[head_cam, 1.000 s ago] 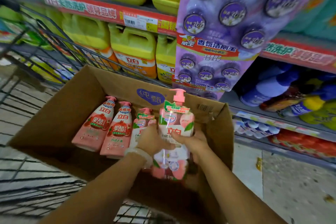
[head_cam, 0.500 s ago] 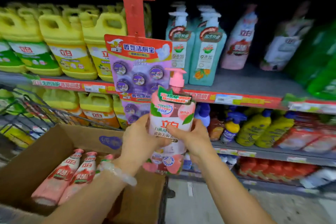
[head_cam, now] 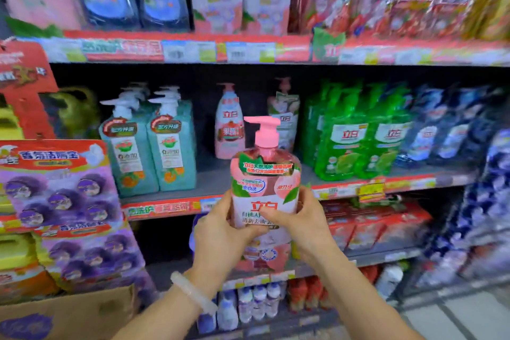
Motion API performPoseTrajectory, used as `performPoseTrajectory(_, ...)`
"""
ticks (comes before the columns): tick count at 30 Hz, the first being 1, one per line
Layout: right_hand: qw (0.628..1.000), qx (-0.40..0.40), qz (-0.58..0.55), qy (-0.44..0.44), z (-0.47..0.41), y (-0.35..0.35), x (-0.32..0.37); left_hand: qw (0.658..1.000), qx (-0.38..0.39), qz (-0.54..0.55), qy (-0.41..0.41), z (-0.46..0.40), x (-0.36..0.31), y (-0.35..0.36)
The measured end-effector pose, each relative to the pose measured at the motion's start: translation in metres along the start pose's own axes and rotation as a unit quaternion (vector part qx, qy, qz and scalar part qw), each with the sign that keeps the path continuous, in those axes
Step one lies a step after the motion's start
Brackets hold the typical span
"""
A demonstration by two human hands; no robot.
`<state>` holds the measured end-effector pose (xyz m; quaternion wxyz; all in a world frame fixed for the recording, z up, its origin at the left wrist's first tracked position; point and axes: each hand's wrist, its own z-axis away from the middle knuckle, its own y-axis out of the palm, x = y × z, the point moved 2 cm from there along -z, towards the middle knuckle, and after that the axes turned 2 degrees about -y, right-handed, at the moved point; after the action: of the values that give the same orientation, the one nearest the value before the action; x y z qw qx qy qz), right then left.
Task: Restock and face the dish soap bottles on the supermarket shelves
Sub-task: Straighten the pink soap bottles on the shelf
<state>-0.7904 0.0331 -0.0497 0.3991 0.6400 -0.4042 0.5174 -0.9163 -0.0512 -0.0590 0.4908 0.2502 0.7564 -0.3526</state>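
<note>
I hold a pink pump bottle of dish soap [head_cam: 265,174] upright in front of the middle shelf [head_cam: 209,185]. My left hand [head_cam: 220,237] grips its left side and my right hand [head_cam: 300,223] grips its right side, thumb across the label. Behind it, on that shelf, stand a slim pink bottle [head_cam: 229,124] and a pale bottle [head_cam: 287,116], both set far back. Grey shelf floor shows in front of them.
Two teal pump bottles [head_cam: 149,146] stand left of the gap, green bottles [head_cam: 356,141] right of it, blue ones [head_cam: 441,130] further right. A purple hanging display [head_cam: 58,188] covers the left. The cardboard box's corner [head_cam: 69,315] shows at bottom left. Packed shelves run above and below.
Both hands lifted the pink bottle out of the box and up to the middle shelf's height. My view rose from the cart to the shelves.
</note>
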Motion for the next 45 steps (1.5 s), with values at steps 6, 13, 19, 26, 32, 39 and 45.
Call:
performPoseTrajectory(6, 0.999, -0.004, -0.004, -0.048, -0.079, -0.022, 0.01, 0.999, -0.01, -0.007, 0.043, -0.074, -0.013, 0.043)
performPoseTrajectory(13, 0.998, 0.015, 0.001, -0.056, -0.186, -0.029, 0.007, 0.999, -0.023, 0.004, 0.049, -0.178, -0.003, 0.086)
performPoseTrajectory(19, 1.0, 0.008, 0.004, -0.03, -0.254, -0.033, -0.023, 0.999, -0.014, -0.009, 0.041, -0.24, 0.024, 0.118)
performPoseTrajectory(26, 0.999, 0.026, 0.032, -0.019, -0.297, -0.04, -0.049, 0.998, -0.036, -0.033, 0.045, -0.268, 0.046, 0.144)
performPoseTrajectory(32, 0.997, 0.006, 0.072, -0.004, -0.31, -0.048, -0.064, 0.999, -0.031, -0.011, 0.029, -0.276, 0.05, 0.155)
performPoseTrajectory(39, 0.987, -0.049, 0.111, 0.103, -0.304, -0.045, -0.083, 1.0, 0.029, -0.008, -0.008, -0.286, 0.06, 0.159)
performPoseTrajectory(45, 0.986, -0.076, 0.081, 0.121, -0.307, -0.051, -0.087, 1.0, -0.005, -0.018, 0.002, -0.288, 0.061, 0.177)
